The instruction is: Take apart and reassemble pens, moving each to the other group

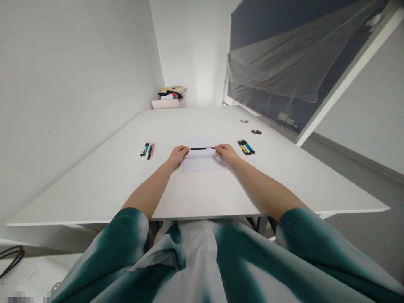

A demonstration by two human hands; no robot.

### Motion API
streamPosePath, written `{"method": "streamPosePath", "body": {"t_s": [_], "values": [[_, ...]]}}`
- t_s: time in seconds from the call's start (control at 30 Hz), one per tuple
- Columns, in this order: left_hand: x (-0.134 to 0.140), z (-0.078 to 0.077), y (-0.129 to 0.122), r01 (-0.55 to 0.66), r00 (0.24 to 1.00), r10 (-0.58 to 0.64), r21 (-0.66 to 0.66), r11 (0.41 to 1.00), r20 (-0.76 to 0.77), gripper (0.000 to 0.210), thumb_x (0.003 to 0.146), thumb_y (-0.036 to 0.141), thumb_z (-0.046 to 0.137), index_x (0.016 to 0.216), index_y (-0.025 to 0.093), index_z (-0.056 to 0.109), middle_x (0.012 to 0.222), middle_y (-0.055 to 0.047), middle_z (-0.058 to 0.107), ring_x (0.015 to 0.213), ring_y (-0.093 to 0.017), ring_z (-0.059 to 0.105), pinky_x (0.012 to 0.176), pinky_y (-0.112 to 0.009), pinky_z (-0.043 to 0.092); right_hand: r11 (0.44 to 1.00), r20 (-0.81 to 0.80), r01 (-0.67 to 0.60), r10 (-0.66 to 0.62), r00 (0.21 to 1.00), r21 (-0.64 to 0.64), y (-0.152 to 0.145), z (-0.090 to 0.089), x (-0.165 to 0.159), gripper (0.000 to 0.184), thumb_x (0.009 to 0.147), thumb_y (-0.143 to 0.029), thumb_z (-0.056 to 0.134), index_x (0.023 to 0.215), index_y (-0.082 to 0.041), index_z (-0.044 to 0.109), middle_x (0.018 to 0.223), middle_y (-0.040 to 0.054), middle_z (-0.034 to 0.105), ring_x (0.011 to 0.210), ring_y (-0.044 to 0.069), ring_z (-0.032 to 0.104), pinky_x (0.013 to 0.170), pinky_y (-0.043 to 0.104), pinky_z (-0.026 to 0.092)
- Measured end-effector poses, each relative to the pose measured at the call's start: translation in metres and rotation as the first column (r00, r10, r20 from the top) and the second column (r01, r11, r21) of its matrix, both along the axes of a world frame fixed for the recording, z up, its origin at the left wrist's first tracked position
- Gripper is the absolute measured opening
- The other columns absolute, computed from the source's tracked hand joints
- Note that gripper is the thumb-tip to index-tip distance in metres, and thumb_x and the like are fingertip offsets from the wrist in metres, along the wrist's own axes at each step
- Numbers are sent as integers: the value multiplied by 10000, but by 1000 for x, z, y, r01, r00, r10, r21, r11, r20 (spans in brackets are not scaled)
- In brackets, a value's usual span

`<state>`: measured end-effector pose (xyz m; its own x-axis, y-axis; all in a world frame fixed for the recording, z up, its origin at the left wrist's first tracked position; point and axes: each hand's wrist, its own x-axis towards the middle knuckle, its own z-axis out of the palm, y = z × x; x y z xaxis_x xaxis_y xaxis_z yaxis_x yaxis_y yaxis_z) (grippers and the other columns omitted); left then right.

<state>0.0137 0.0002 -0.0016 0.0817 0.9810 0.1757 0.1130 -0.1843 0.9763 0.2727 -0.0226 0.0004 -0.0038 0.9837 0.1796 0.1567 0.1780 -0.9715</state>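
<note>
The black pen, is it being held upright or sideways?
Sideways: the black pen runs nearly level across the white paper, one end in the left hand, the other in the right hand.

One camera, worn on the head, gives the view. It faces forward and down along the long white table (202,193), looking from above the teal-and-white cloth shirt (202,261), which is nearest and occupies the bottom part. The bare left hand (178,156) and the bare right hand (227,153) appear small, close to the middle, and the plain white far wall (195,46) stands at the top.
</note>
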Motion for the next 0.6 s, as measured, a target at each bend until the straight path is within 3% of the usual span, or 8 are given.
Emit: {"method": "streamPosePath", "body": {"t_s": [0.6], "values": [[0, 0, -3, 22, 998, -21, 18, 1000, -61, 327, 773, 462, 642, 627, 176, 580, 611, -9, 568, 611, -130, 481, 649, -284, 386, 1000, 67, -3, 1, 998, 29, 0, -2, -1, 454, 752, -610, 668, 612, -193, 554, 556, -1, 537, 554, 120, 432, 581, 282, 355]]}}
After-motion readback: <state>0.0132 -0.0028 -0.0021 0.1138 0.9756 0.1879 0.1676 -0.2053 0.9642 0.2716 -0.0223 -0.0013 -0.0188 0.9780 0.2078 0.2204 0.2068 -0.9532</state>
